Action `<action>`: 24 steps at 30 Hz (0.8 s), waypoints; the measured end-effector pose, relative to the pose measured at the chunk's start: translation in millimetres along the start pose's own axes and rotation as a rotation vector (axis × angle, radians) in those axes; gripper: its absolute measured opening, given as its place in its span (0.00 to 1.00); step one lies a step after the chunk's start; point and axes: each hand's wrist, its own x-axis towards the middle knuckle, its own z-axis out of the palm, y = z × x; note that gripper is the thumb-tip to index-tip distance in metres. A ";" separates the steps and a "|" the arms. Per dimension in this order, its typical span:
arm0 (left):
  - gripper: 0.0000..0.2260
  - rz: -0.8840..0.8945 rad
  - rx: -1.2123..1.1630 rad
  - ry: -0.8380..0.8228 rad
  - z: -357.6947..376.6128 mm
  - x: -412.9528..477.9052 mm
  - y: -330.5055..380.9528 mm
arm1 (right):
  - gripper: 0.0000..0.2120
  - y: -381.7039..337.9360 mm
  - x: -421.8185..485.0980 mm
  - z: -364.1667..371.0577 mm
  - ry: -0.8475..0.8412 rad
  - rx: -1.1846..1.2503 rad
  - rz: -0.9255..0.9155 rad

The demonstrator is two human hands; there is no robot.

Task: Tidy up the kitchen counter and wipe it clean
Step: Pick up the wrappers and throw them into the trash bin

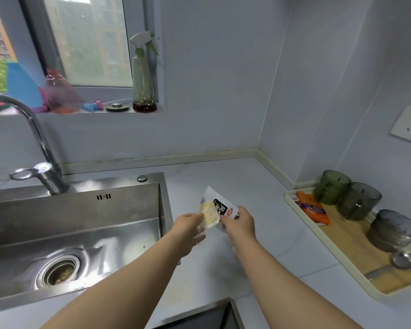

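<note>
Pinching a white, yellow-and-black wrapper (pixel 215 208) are both hands (pixel 188 225) (pixel 239 222).

Count: hands 2, left hand (pixel 189 225) and right hand (pixel 239 222). Snack packet (pixel 220 207) 1 between them; the yellow part could be a second, can't tell. Sink (pixel 81 210) 1, faucet (pixel 40 148) 1, drain strainer (pixel 61 273) 1. Tray (pixel 347 238) 1, carrying 3 dark glass vessels: green tumbler (pixel 332 187), grey tumbler (pixel 360 203), spouted grey jug (pixel 394 231). Orange packet (pixel 314 210) 1 on it too. Window sill (pixel 93 112): spray bottle (pixel 144 77) 1, pink bottle (pixel 59 93) 1, metal plug (pixel 116 106) 1. Wall socket (pixel 409 124) 1.
</note>
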 end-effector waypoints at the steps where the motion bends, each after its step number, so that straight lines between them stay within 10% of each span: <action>1: 0.04 0.002 -0.043 -0.006 2.3 -6.3 -2.8 | 0.07 2.2 -5.6 -3.0 -0.026 0.023 0.022; 24: 0.06 0.350 0.199 0.474 -153.6 -141.6 -40.9 | 0.02 25.3 -150.6 87.0 -0.560 -0.129 0.219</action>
